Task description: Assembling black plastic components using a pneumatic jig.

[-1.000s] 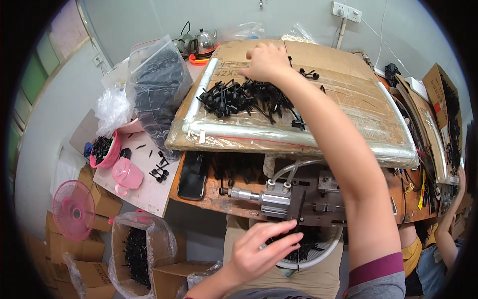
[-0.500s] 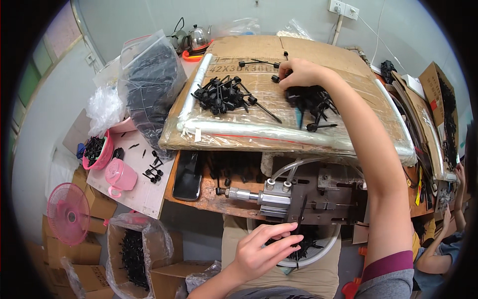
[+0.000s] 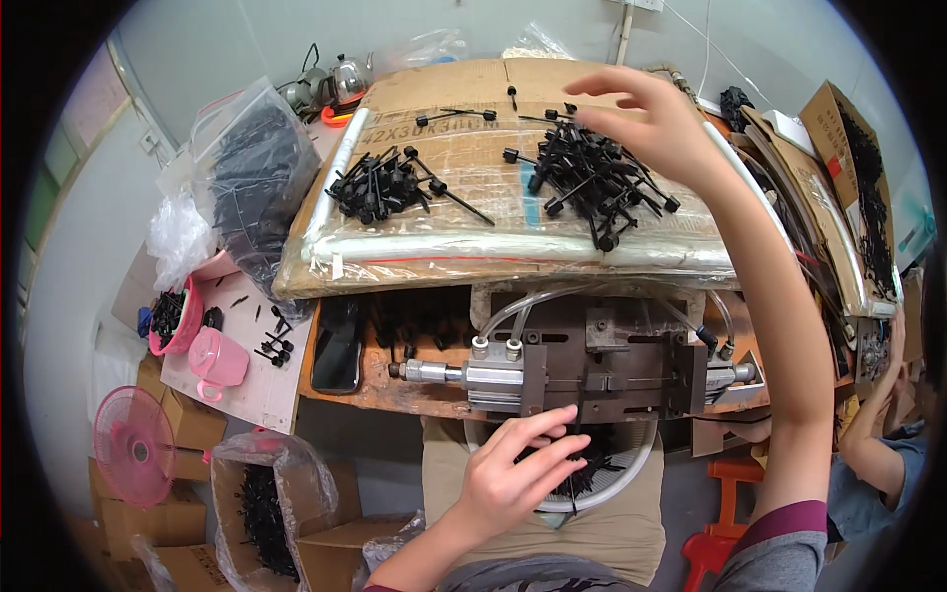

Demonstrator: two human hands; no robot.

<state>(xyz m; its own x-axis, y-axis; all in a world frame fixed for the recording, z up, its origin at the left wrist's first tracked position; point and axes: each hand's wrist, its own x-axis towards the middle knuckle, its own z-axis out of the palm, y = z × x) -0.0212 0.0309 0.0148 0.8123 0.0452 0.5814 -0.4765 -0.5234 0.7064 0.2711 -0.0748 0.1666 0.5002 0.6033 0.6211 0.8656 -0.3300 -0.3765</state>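
Note:
My left hand is closed on a thin black plastic rod, held upright between its fingers in front of the metal fixture. Just below that hand is a white basket with black parts in it. My right hand hovers at the upper right edge of a pile of black rod-like parts with knobbed ends. Its fingers are apart and I see nothing in them. The pile rests on a plastic-wrapped cardboard sheet, where a smaller pile of similar parts lies to the left.
A pneumatic clamp fixture with clear hoses is mounted on the wooden bench, right of a black phone. At left are a pink mug, a pink basket and a pink fan. Another person's arm shows at right.
The whole view has shifted, uncovering more of the fixture. My right hand has come away from the pile toward the right, its fingers spreading. My left hand keeps the rod.

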